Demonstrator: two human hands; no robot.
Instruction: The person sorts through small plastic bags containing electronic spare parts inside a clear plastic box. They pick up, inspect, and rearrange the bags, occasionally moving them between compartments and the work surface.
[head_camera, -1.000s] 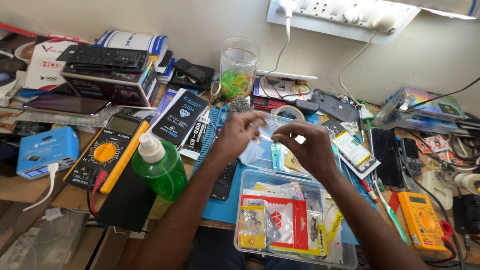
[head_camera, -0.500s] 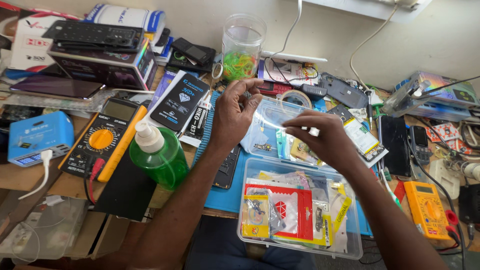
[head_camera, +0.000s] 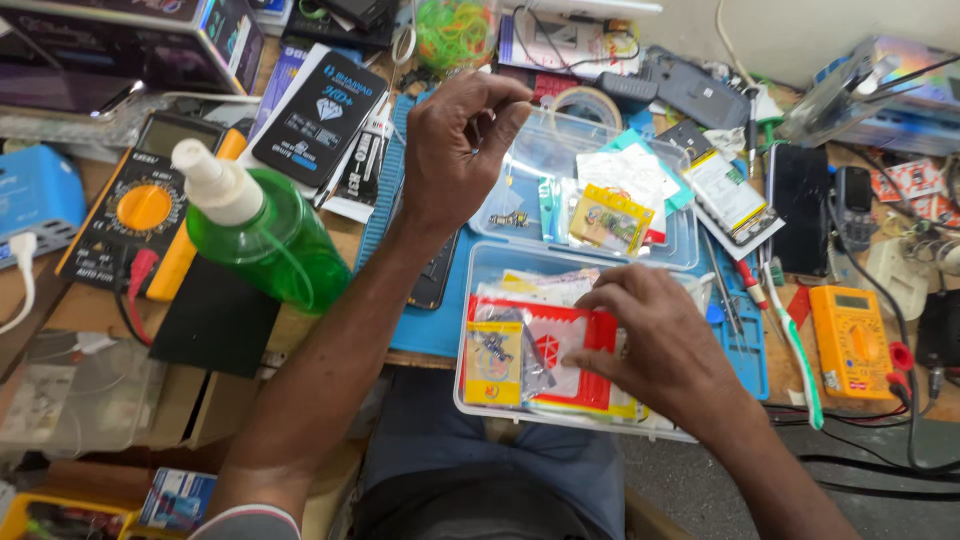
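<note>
Left hand (head_camera: 462, 150) raised, fingertips pinched together — right hand (head_camera: 655, 340) lowered, fingers curled downward.

The wooden surface (head_camera: 85, 300) carries a blue mat (head_camera: 425, 320), green spray bottle (head_camera: 262, 228), two multimeters and a clear plastic box (head_camera: 480, 395).

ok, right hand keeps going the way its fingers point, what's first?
The right hand points left and slightly down into the clear plastic box. Its fingertips already seem to touch the red-and-white packet; beyond lies the yellow-backed bag, depth unclear.
</note>
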